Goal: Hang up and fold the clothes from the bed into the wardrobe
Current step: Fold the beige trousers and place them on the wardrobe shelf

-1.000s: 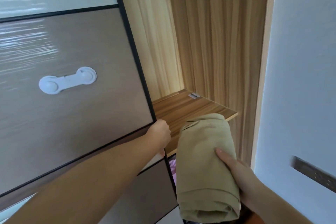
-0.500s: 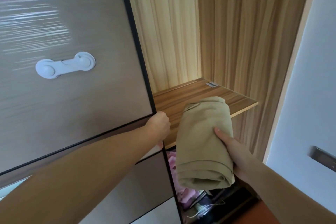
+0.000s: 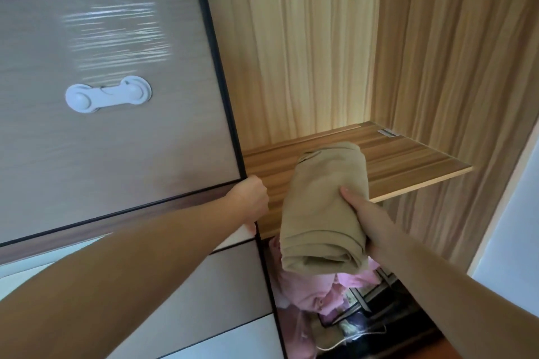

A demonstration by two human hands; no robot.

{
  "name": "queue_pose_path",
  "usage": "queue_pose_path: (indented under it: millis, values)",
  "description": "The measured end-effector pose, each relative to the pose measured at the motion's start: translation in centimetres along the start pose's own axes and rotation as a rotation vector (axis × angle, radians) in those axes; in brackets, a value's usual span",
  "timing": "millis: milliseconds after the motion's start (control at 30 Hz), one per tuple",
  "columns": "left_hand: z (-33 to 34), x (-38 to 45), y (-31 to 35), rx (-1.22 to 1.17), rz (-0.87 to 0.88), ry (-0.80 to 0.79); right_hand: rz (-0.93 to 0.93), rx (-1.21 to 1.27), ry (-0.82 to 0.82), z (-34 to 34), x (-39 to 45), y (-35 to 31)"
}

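Folded khaki garment (image 3: 326, 213) is gripped from its right side by the right hand (image 3: 367, 221), hovering over the shelf (image 3: 408, 166) front edge; I'd slide it flat onto the shelf, fold intact. Left hand (image 3: 248, 201) clasps the sliding door (image 3: 116, 125) edge beside the shelf; pink clothes (image 3: 315, 294) lie below the shelf

A sliding door (image 3: 110, 125) with taupe and pale glossy panels framed in dark strips carries a white plastic child lock (image 3: 108, 94). Beside it the interior walls (image 3: 306, 46) are light wood grain, lit warmly from behind. A pale blue-white wall (image 3: 516, 213) stands at right.
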State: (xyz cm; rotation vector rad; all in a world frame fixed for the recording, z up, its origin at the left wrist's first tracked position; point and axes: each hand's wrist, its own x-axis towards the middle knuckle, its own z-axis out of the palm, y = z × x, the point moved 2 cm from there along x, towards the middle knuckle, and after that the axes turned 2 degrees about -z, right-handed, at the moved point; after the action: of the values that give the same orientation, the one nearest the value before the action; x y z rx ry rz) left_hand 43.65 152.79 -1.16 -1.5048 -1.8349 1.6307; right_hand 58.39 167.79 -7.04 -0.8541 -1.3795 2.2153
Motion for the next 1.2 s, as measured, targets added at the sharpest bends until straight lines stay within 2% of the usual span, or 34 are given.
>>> queue_pose_path:
  millis: [233,333,400,467,533,567,600,733,833,967,1067,1133,1200]
  values:
    - [2.5,-3.5,0.5,-0.085,-0.104,-0.084,0.013,0.009,-0.098,1.2,-0.1,-0.8]
    - [2.2,-4.5,0.4,-0.282,-0.222,-0.075,0.002,-0.020,-0.114,1.0,-0.8,-1.7]
    - [1.1,-4.5,0.0,-0.753,-0.406,-0.031,-0.009,-0.032,-0.141,0.5,-0.8,-2.4]
    - [-0.6,-4.3,-0.4,-1.562,-0.521,0.068,-0.013,-0.056,-0.155,-0.1,-0.6,-3.1]
    - [-3.3,-3.8,-0.2,-2.414,-0.513,0.097,-0.010,-0.077,-0.188,-0.9,-0.3,-3.9]
    - [-4.6,-3.5,0.1,-2.674,-0.472,0.102,-0.001,-0.091,-0.220,-1.1,-0.2,-4.3]
    - [-5.7,-3.0,0.4,-2.816,-0.464,0.123,0.016,-0.103,-0.267,-1.3,-0.2,-4.6]
    - [-7.2,-0.6,1.1,-3.026,-0.542,0.302,0.103,-0.148,-0.430,-1.9,0.6,-5.9]
    - [-6.9,1.2,1.1,-3.179,-0.541,0.278,0.160,-0.241,-0.489,-2.2,1.6,-7.0]
    - [-5.7,5.2,0.4,-3.274,-0.644,0.291,0.190,-0.340,-0.490,-2.5,4.8,-8.5]
    - [-4.7,9.2,-1.0,-3.362,-0.725,0.371,0.210,-0.197,-0.462,-2.9,8.1,-8.4]
    - [-3.5,12.5,-2.2,-3.417,-0.877,0.457,0.217,0.018,-0.418,-3.7,10.9,-7.6]
    - [-2.1,16.3,-2.9,-3.485,-1.050,0.525,0.221,0.131,-0.368,-4.7,14.4,-6.7]
